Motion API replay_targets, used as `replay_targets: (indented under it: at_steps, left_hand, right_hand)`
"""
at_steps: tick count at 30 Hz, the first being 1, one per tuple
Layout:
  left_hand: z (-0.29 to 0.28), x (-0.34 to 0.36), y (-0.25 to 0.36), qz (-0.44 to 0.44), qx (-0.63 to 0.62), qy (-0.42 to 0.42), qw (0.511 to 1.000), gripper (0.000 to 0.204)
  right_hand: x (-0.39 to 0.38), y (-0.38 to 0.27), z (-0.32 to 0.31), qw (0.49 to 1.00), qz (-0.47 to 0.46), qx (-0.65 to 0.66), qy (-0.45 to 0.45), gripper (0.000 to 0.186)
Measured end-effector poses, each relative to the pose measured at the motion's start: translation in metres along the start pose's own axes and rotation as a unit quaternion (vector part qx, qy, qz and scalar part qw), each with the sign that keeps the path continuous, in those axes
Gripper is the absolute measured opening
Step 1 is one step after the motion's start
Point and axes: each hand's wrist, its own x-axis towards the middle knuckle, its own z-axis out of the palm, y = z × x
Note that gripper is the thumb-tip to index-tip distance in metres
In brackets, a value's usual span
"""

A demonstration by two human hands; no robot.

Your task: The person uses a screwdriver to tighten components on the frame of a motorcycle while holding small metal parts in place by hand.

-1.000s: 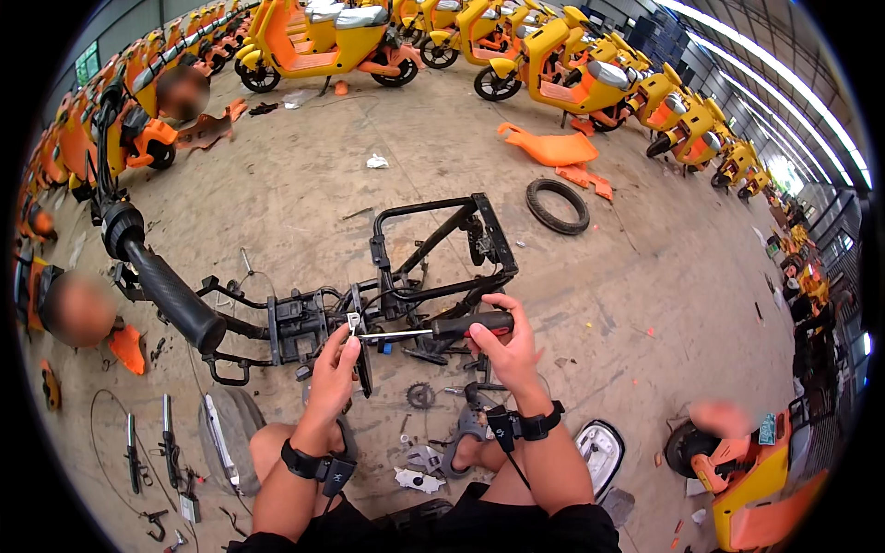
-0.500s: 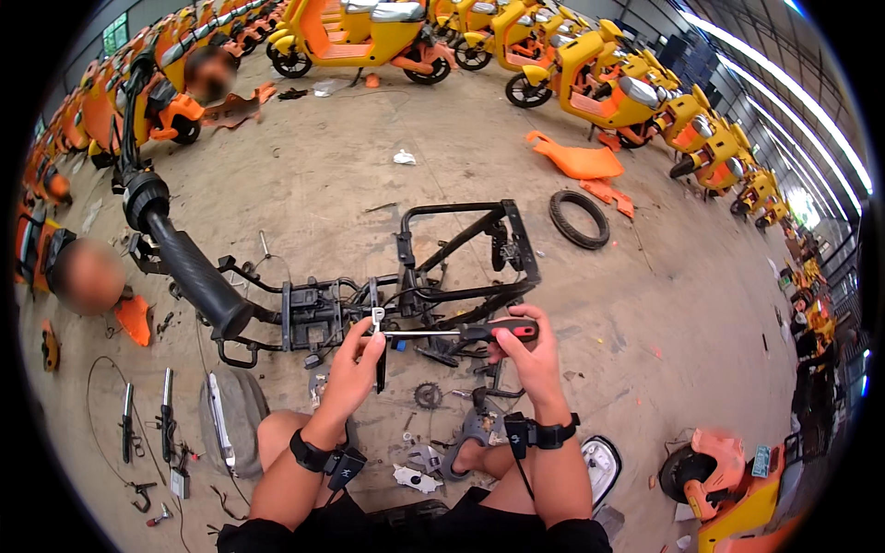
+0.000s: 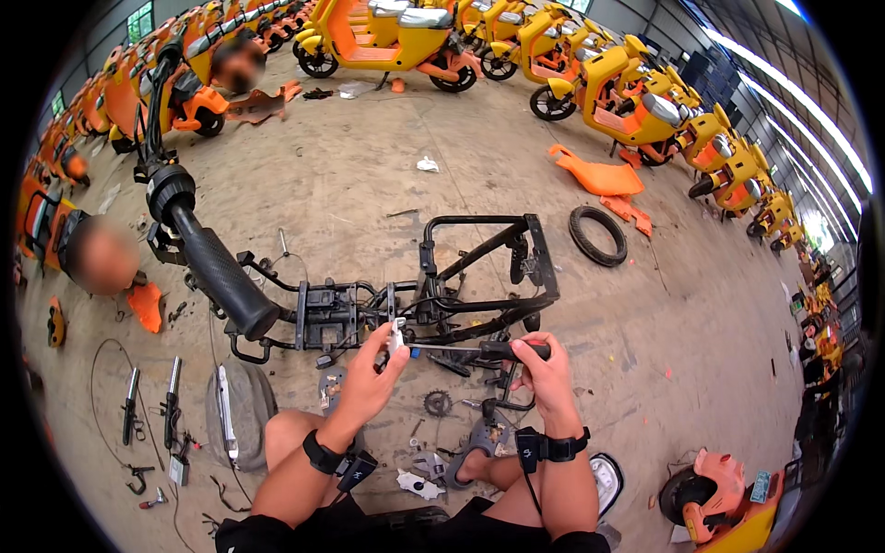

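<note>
Between the thumb and fingers of my left hand (image 3: 371, 382) is a small silver metal part (image 3: 397, 335). My right hand (image 3: 546, 376) is closed on the dark handle of a screwdriver (image 3: 501, 351). Its thin shaft points left, and the tip reaches the metal part; exact contact there is too small to make out. Just beyond both hands, a bare black scooter frame (image 3: 479, 305) lies on the floor. A handlebar with a black ribbed grip (image 3: 224, 281) rises at its left end.
A loose tyre (image 3: 597, 236) and orange body panels (image 3: 597, 175) lie at the far right. Two shock absorbers (image 3: 171, 405), a grey rounded piece (image 3: 247, 415) and a sprocket (image 3: 438, 403) are near my legs. Rows of yellow and orange scooters (image 3: 392, 41) stand behind.
The whole view has shifted, so the scene sits further right and slightly lower. My right hand has turned around the screwdriver handle, its fingers now lower. The left hand still holds the metal part.
</note>
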Motion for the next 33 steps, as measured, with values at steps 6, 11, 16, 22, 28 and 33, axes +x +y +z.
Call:
replay_targets:
  at_steps: [6,11,16,22,28,33]
  left_hand:
    - [0.000,0.001,0.007,-0.064,-0.037,-0.017,0.997,0.053]
    - [-0.003,0.004,-0.002,-0.027,0.008,-0.002,1.000,0.052]
    - [0.003,-0.001,-0.001,-0.026,0.006,0.009,1.000,0.051]
    - [0.003,0.001,0.003,-0.085,-0.074,-0.012,0.994,0.051]
    - [-0.006,0.002,0.002,-0.065,-0.070,-0.012,0.995,0.050]
    - [-0.004,0.000,0.002,-0.062,-0.057,-0.015,0.996,0.047]
  right_hand:
    - [-0.006,-0.003,0.000,0.994,-0.065,0.082,-0.040,0.035]
    - [-0.003,0.001,-0.006,0.997,-0.051,0.002,-0.055,0.023]
    - [0.003,0.004,-0.006,0.998,0.004,-0.059,-0.010,0.025]
    - [-0.002,0.004,-0.003,0.995,-0.075,0.047,-0.039,0.034]
    - [-0.005,-0.004,0.004,0.999,-0.044,-0.011,-0.027,0.024]
    - [0.000,0.001,0.000,0.998,-0.056,-0.018,-0.023,0.021]
